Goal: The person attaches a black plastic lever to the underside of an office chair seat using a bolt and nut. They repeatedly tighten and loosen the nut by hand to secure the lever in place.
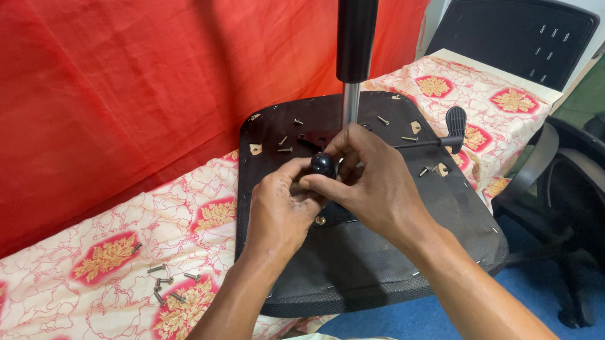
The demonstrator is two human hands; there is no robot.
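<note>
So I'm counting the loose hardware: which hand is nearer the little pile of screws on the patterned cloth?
Left. The left hand is just up and right of the pile of screws; the right hand is farther right, over the upturned seat.

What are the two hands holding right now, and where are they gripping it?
Both hands meet on a round black knob above the upturned chair seat. The left hand and right hand pinch it with their fingers.

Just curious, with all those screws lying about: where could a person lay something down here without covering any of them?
The near half of the upturned seat, below both hands, is bare. So is the patterned cloth between the red curtain and the screw pile. It is crowded around the metal post, where loose screws and the lever lie.
</note>
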